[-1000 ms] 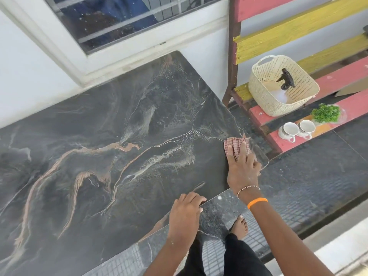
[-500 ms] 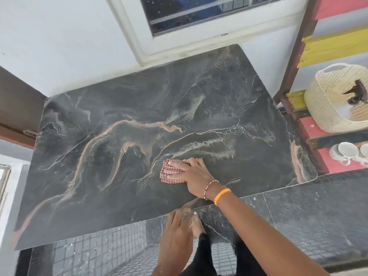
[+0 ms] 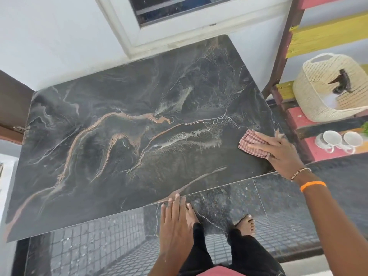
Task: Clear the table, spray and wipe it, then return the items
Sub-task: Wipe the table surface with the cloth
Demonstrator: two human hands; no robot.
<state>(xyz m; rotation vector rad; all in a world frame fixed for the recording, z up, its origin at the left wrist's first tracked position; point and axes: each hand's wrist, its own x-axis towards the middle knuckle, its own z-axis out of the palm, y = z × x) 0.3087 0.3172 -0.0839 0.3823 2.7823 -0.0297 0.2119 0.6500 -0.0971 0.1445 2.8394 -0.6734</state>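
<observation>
Two hands on table (image 3: 123, 156): right hand (image 3: 278, 152) flat, fingers straight, pressing checked cloth (image 3: 251, 143) near the right edge. Left hand (image 3: 176, 218) flat, fingertips on the near edge. Cups (image 3: 338, 140) and basket (image 3: 318, 92) with spray bottle (image 3: 341, 81) sit on bench (image 3: 298, 118).

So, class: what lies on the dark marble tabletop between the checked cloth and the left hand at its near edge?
Nothing: in the head view, bare dark marble tabletop separates the checked cloth from the left hand.

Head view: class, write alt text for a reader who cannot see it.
A person's right hand presses a checked cloth on a dark marble table; the left hand rests at its near edge.
</observation>
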